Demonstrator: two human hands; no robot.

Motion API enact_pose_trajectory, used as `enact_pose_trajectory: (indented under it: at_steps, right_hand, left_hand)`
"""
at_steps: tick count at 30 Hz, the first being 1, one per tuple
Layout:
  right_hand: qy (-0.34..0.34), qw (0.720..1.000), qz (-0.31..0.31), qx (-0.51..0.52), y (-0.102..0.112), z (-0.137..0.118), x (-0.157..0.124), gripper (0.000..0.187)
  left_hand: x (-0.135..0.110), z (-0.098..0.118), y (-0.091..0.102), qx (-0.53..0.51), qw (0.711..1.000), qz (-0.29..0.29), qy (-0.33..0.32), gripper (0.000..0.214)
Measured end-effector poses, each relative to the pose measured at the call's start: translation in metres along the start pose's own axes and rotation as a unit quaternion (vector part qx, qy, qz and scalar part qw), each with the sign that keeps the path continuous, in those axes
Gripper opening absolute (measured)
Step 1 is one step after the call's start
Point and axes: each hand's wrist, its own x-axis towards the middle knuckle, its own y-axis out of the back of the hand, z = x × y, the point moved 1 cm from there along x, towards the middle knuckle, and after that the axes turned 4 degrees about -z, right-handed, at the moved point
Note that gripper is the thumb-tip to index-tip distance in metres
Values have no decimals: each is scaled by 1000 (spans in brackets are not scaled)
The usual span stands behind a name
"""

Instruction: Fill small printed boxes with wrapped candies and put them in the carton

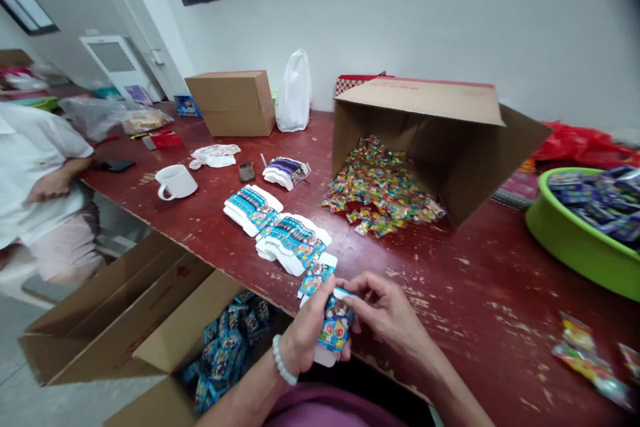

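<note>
My left hand [306, 337] and my right hand [385, 310] together hold a small blue printed cardboard box [334, 328] at the near edge of the red table [465, 280]. Both hands are closed on it, fingers pinching its top. A white bead bracelet [281, 360] circles my left wrist. Another flat blue carton [316, 277] lies just beyond my hands. Further back lie stacks of flat blue-and-white cartons [293, 243] and another such stack [253, 208].
A tipped brown cardboard box [435, 140] spills colourful candy packets [380, 190]. A green basin [575, 237] of blue packets sits right. A white mug [175, 181], closed brown box [233, 101] and white bag [294, 90] stand behind. An open floor carton [150, 340] holds blue boxes. A person in white [35, 173] sits left.
</note>
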Motion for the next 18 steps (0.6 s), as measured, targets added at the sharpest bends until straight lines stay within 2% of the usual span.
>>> enact_pose_trajectory:
  at_steps: [3,7,10,13,18]
  right_hand:
    - [-25,999,4,48,-1,2,6,21]
    - [-45,984,-17,170,0,0,9,25]
    - [-46,976,-36,208,0,-2,9,25]
    - [-34,985,-22,170,-2,-4,6,23]
    - [44,998,-23,44,-6,-8,-4,18]
  left_hand:
    - [0,-1,-1,37,999,11,-28,67]
    - [1,-1,2,76,995,-27,-57,63]
    - [0,0,4,88,994,-48,-54,64]
    - [-1,2,4,84,994,-44,-49,65]
    - [-3,5,3,3,999,-20,-39,61]
